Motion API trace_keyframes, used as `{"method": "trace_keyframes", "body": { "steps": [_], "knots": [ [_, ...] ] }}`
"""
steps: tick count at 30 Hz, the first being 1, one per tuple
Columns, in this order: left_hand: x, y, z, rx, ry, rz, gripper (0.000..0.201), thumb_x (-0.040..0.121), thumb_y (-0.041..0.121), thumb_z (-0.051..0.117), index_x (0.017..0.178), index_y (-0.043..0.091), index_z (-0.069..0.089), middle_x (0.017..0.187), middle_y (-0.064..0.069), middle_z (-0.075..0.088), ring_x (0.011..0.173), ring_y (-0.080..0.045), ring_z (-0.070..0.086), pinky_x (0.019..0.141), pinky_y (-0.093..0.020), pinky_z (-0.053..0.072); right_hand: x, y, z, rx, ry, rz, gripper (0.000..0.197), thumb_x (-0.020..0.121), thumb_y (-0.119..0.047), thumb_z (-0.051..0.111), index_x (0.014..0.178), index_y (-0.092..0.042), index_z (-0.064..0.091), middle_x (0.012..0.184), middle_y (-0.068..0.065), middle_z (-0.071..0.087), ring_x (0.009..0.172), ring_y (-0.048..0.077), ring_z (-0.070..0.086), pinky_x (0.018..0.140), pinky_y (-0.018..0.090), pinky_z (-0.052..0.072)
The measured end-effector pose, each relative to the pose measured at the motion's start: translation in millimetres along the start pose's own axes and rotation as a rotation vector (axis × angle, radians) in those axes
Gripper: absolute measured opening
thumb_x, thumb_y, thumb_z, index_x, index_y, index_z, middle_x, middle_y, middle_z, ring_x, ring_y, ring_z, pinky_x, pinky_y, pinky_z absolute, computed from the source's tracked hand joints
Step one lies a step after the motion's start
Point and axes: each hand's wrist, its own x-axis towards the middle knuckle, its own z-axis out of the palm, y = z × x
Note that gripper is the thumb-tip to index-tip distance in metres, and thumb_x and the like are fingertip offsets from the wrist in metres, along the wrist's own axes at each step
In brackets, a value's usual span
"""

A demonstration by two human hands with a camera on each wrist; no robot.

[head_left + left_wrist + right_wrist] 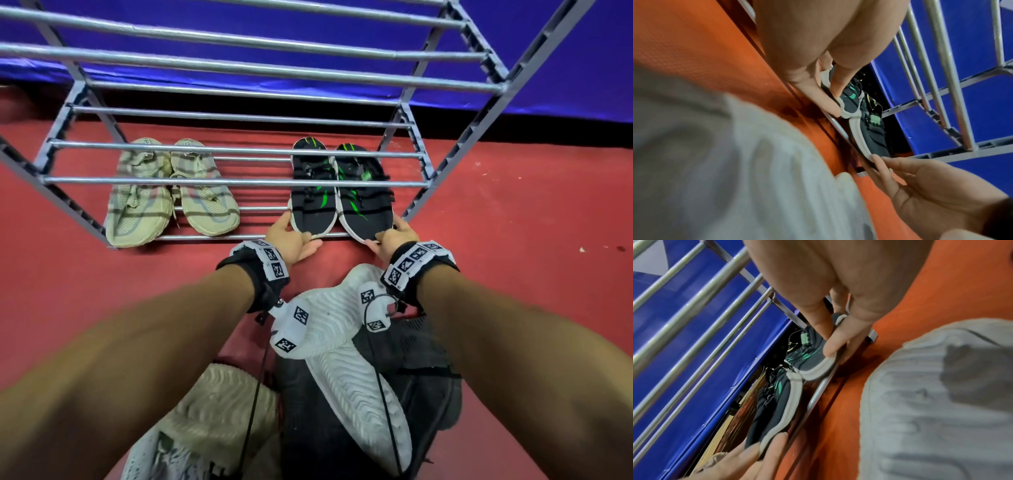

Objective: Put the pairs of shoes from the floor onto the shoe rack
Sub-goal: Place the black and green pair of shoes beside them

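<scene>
Both arms reached forward and down; left hand (291,236) and right hand (394,238) each pinched with thumb over curled fingers.

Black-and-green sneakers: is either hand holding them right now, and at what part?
Yes. The left hand pinches the left sneaker at its white toe edge; the right hand pinches the right sneaker at its toe edge. Both sneakers sit on the rack's bottom shelf.

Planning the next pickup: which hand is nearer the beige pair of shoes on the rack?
Left. The left hand holds the black shoes' toe on the side facing the beige pair; the right hand is at their far side.
</scene>
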Motion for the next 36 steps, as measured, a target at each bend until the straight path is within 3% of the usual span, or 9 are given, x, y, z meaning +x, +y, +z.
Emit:
{"method": "trace_keyframes", "body": {
  "steps": [2, 5, 8, 14, 18, 21, 28, 32, 36],
  "knots": [
    [-1.3, -5.8, -0.7, 0.029, 0.015, -0.016, 0.076, 0.097, -0.014, 0.046, 0.154, 0.032, 0.026, 0.135, -0.020, 0.056, 0.114, -0.038, 0.065, 0.085, -0.030, 0.055, -2.3, 1.0, 1.7, -0.048, -0.010, 0.016, 0.060, 0.086, 0.021, 0.050, 0.141, -0.003, 0.044, 0.109, 0.012, 0.059, 0.075, 0.016, 0.066, 0.048, 0.013, 0.052],
    [2.4, -10.7, -7.4, 0.093, -0.011, -0.003, 0.073, 0.096, -0.006, 0.056, 0.152, 0.034, 0.031, 0.132, -0.015, 0.060, 0.102, -0.034, 0.070, 0.074, -0.030, 0.061, 0.5, 12.4, -1.7, -0.132, -0.071, 0.105, 0.066, 0.078, 0.006, 0.066, 0.138, -0.015, 0.047, 0.112, 0.017, 0.062, 0.083, 0.032, 0.072, 0.070, 0.038, 0.063],
    [5.4, -9.8, -15.7, 0.162, -0.029, -0.005, 0.073, 0.095, 0.003, 0.063, 0.152, 0.035, 0.031, 0.134, -0.010, 0.062, 0.095, -0.028, 0.073, 0.071, -0.028, 0.062, -3.7, 18.1, -1.5, -0.063, -0.057, 0.106, 0.069, 0.082, 0.018, 0.061, 0.137, -0.022, 0.045, 0.099, 0.009, 0.064, 0.054, 0.014, 0.071, 0.056, 0.031, 0.061],
    [0.4, -2.4, -13.5, 0.346, 0.015, 0.029, 0.068, 0.097, 0.020, 0.061, 0.152, 0.040, 0.027, 0.121, -0.004, 0.064, 0.094, -0.026, 0.070, 0.072, -0.034, 0.058, -18.1, 15.2, 15.8, 0.011, 0.008, 0.099, 0.086, 0.088, 0.010, 0.057, 0.150, -0.038, 0.022, 0.094, 0.016, 0.060, 0.069, 0.023, 0.065, 0.051, 0.032, 0.060],
    [-3.8, 2.2, -36.1, 0.601, 0.297, 0.307, 0.058, 0.085, 0.030, 0.060, 0.142, 0.031, 0.047, 0.078, -0.003, 0.069, 0.069, -0.023, 0.067, 0.075, -0.038, 0.058, -36.1, 18.6, 24.9, -0.137, 0.104, 0.028, 0.090, 0.083, -0.018, 0.063, 0.151, -0.045, 0.010, 0.096, 0.011, 0.067, 0.054, 0.020, 0.071, 0.063, 0.040, 0.063],
    [-13.6, 7.1, -63.0, 0.595, 0.503, 0.478, 0.048, 0.094, 0.028, 0.059, 0.140, 0.023, 0.046, 0.064, 0.010, 0.055, 0.067, -0.010, 0.057, 0.076, -0.025, 0.043, -48.9, 12.7, 39.1, -0.358, 0.092, -0.147, 0.086, 0.081, -0.034, 0.066, 0.152, -0.042, 0.019, 0.117, -0.009, 0.054, 0.050, -0.002, 0.063, 0.064, 0.015, 0.054],
    [1.1, 10.6, -129.7, 0.676, 0.504, 0.227, 0.072, 0.087, 0.061, 0.044, 0.152, 0.048, 0.015, 0.110, -0.009, 0.071, 0.095, -0.037, 0.070, 0.094, -0.043, 0.053, -75.8, 29.3, 76.2, -0.534, -0.286, -0.115, 0.060, 0.088, -0.014, 0.061, 0.141, -0.035, 0.044, 0.089, 0.007, 0.070, 0.050, 0.021, 0.069, 0.049, 0.029, 0.056],
    [7.1, 32.6, -131.4, 0.366, 0.330, 0.154, 0.052, 0.104, 0.033, 0.043, 0.153, 0.034, 0.026, 0.113, -0.011, 0.061, 0.066, -0.020, 0.065, 0.045, -0.025, 0.054, -93.4, 33.6, 85.2, -0.676, -0.487, -0.055, 0.041, 0.093, -0.013, 0.058, 0.132, -0.025, 0.054, 0.077, 0.000, 0.065, 0.055, 0.019, 0.064, 0.039, 0.018, 0.045],
    [8.9, 41.5, -128.9, 0.177, 0.371, 0.156, 0.042, 0.103, 0.010, 0.047, 0.144, 0.015, 0.044, 0.113, -0.018, 0.064, 0.058, -0.015, 0.058, 0.046, -0.018, 0.051, -112.9, 40.1, 89.1, -0.750, -0.544, -0.053, 0.040, 0.089, -0.012, 0.062, 0.126, -0.026, 0.056, 0.082, 0.000, 0.064, 0.056, 0.018, 0.059, 0.044, 0.020, 0.048]
  ]
}}
